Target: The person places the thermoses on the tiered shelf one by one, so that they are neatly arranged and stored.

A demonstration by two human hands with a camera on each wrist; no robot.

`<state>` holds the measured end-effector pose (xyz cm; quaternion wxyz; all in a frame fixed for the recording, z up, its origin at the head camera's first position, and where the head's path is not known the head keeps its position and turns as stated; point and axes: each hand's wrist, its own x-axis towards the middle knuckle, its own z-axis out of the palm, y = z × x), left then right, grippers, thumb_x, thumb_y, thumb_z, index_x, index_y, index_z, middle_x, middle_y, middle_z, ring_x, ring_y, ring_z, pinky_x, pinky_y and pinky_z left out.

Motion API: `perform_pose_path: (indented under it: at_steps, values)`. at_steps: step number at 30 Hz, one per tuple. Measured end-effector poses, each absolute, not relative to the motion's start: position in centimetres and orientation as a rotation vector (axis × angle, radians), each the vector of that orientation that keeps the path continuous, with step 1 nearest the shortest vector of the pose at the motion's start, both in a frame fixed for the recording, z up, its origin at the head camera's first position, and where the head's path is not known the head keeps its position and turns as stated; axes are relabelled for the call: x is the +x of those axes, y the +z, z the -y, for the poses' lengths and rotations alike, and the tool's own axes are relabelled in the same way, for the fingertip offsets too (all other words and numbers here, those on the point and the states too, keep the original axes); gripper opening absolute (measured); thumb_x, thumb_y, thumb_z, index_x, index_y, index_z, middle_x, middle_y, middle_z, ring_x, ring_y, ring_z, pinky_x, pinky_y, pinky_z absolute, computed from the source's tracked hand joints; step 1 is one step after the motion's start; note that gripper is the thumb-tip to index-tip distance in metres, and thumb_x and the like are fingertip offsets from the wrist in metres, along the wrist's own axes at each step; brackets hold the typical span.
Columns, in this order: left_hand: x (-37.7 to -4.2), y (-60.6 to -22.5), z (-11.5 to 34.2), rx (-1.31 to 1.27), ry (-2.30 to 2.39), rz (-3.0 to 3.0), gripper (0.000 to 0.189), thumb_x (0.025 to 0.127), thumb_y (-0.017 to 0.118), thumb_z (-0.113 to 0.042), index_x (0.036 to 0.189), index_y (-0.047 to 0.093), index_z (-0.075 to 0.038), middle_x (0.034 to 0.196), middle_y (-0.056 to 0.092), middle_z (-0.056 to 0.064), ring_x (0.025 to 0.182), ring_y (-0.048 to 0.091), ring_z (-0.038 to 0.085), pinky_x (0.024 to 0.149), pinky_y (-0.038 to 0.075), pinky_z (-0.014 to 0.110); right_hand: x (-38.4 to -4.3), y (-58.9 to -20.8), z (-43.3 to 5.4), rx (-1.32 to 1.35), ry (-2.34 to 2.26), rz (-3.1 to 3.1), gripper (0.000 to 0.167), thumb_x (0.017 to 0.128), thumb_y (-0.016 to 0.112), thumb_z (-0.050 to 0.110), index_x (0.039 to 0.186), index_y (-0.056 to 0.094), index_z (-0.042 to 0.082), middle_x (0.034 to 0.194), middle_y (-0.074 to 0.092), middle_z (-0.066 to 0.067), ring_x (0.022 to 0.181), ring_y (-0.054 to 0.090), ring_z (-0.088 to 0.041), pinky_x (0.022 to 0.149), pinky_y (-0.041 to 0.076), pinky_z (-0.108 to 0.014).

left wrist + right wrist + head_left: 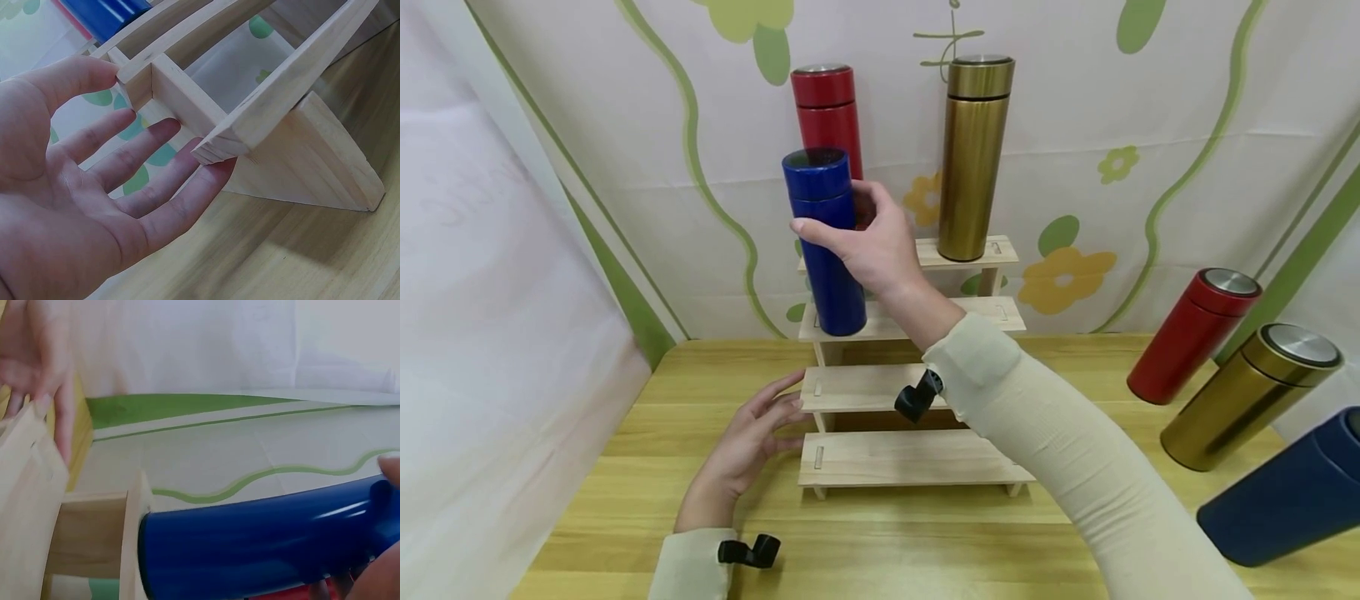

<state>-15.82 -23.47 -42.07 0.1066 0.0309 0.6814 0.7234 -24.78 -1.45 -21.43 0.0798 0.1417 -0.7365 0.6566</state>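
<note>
My right hand point(883, 246) grips a glossy blue thermos bottle point(835, 287) around its upper half, thumb across the front. The bottle stands nearly upright, its base right at the left end of the third step of a wooden tiered stand point(917, 454). In the right wrist view the blue base meets the edge of that step. My left hand point(748, 437) rests against the stand's left side, fingers spread and lightly bent, thumb and fingertips at the step ends. Behind the blue bottle, a red thermos point(823, 87) is partly hidden. A gold thermos point(973, 167) stands on the top step's right.
On the wooden table point(700, 367) to the right stand another red thermos point(1191, 337), another gold thermos point(1247, 400) and a dark blue thermos point(1285, 492), cut off by the frame edge. A patterned cloth point(1210, 75) hangs close behind the stand.
</note>
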Motion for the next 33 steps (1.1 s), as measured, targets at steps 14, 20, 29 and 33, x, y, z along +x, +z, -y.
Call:
perform_pose_path:
  at_steps: [14,20,29,33]
  values:
    - [-15.9,-42.1,23.6,0.112,2.133,-2.001,0.060,0.113,0.058,-0.025,0.168,0.037,-0.013,0.135,0.069,-0.008,0.121,0.067,0.018,0.100,0.060,0.047,-23.9,-22.4,-0.1,0.517,1.965,2.143,0.072,0.088,0.090,0.038,0.148,0.055,0.020,0.139,0.066,0.001,0.125,0.062,-0.017,0.109,0.053,-0.042]
    - [-15.9,-42.2,23.5,0.092,2.147,-1.985,0.059,0.112,0.059,-0.025,0.167,0.039,-0.015,0.135,0.069,-0.008,0.118,0.069,0.016,0.100,0.061,0.046,-23.7,-22.9,-1.3,0.521,2.046,2.093,0.066,0.090,0.088,0.027,0.147,0.057,0.017,0.142,0.065,-0.002,0.130,0.061,-0.019,0.111,0.053,-0.041]
    - [-15.8,-42.2,23.3,0.089,2.139,-1.995,0.059,0.112,0.058,-0.025,0.167,0.038,-0.015,0.132,0.070,-0.009,0.123,0.067,0.020,0.100,0.060,0.047,-22.0,-24.3,-4.6,0.496,2.141,2.019,0.055,0.091,0.086,0.015,0.140,0.061,0.017,0.137,0.066,-0.002,0.131,0.063,-0.020,0.109,0.057,-0.035]
    - [-15.7,-42.3,23.3,0.067,2.141,-2.011,0.059,0.112,0.059,-0.026,0.167,0.039,-0.016,0.131,0.071,-0.009,0.122,0.068,0.019,0.100,0.060,0.047,-20.9,-25.2,-6.1,0.501,2.171,1.998,0.054,0.091,0.084,0.008,0.140,0.060,0.012,0.134,0.066,-0.002,0.131,0.063,-0.026,0.106,0.058,-0.030]
